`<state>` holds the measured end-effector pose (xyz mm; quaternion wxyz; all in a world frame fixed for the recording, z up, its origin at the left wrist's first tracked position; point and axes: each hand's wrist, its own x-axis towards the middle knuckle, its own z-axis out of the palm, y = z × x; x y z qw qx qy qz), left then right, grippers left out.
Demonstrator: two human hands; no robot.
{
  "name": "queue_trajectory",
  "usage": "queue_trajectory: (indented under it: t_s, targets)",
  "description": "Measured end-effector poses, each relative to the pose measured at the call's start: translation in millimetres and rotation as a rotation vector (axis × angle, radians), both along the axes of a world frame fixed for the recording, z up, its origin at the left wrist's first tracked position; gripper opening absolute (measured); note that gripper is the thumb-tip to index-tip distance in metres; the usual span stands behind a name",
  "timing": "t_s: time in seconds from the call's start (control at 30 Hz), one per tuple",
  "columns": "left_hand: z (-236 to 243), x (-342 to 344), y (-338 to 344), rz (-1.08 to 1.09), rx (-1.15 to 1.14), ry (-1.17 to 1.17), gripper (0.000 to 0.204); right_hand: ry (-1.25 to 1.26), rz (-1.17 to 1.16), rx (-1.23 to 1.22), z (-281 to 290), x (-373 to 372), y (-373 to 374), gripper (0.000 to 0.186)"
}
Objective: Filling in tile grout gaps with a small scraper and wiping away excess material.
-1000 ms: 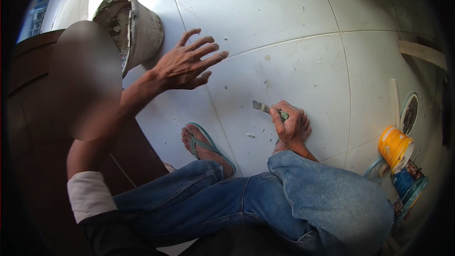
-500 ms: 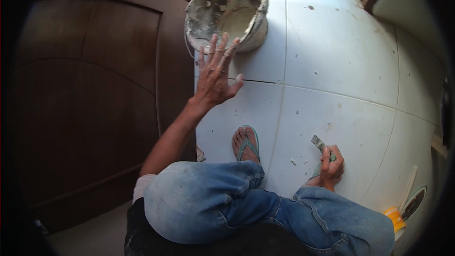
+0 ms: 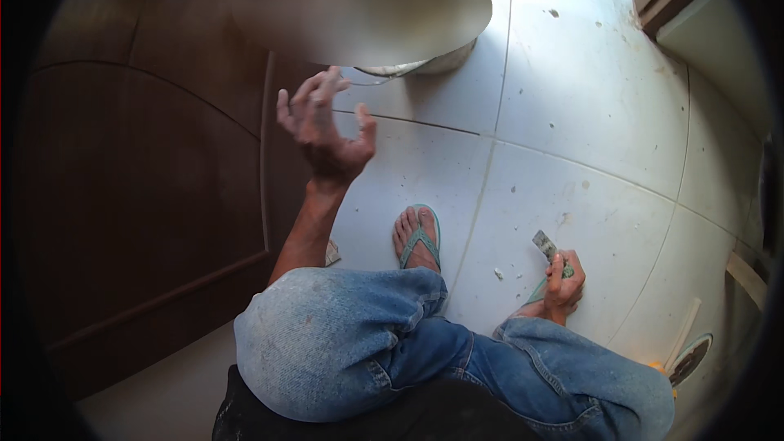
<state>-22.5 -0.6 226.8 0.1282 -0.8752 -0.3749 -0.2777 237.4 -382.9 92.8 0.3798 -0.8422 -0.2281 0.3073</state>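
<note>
My left hand [image 3: 328, 135] is raised in front of the bucket, holding nothing, its fingers apart and loosely bent with pale smears on them. The putty-caked bucket [image 3: 451, 60] stands at the far side of the floor. A blurred patch covers most of it, so its inside is hidden. Low on the right, my right hand [image 3: 565, 287] is closed round a small putty knife [image 3: 545, 242]. The knife's stained flat blade points up and left, and a bit of green shows at the grip. That hand rests beside my right foot, above the tiles.
A dark brown wooden door [image 3: 155, 196] stands close on the left. White floor tiles [image 3: 588, 147] carry scattered crumbs. My sandalled foot [image 3: 418, 237] is between the hands. At lower right lies a round-ended object [image 3: 692, 359] near a pale stick [image 3: 684, 331].
My left hand has drawn back leftward from the bucket, and its fingers have gone from spread to bent. The view has shifted slightly. My right hand still grips the putty knife.
</note>
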Motion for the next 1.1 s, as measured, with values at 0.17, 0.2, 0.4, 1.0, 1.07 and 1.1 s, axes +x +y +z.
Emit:
queue_trajectory:
  t_s: [0.17, 0.2, 0.4, 1.0, 1.07, 1.1]
  targets:
    - [-38.9, -1.7, -42.8, -0.083, -0.21, -0.161, 0.059, 0.001, 0.028, 0.021, -1.3, 0.7, 7.6, 0.026]
    - [-59.5, -0.8, -53.5, -0.112, -0.364, -0.155, 0.058, 0.021, 0.018, 0.025, -0.6, 0.2, 9.4, 0.025]
    - [-129.6, 29.8, -95.4, -0.175, -0.643, -0.092, 0.063, 0.114, -0.04, 0.052, -2.4, -0.7, 5.8, 0.026]
    - [-156.4, 71.2, -112.5, -0.304, -0.882, 0.293, 0.101, 0.15, -0.071, 0.043, 1.5, -2.0, 8.1, 0.027]
    - [-156.8, 65.1, -119.9, -0.304, -0.886, 0.303, 0.102, 0.147, -0.063, 0.038, -0.2, -1.5, 6.9, 0.027]
    - [-157.0, 62.3, -123.2, -0.305, -0.888, 0.311, 0.103, 0.141, -0.056, 0.035, -1.1, -1.1, 6.1, 0.027]
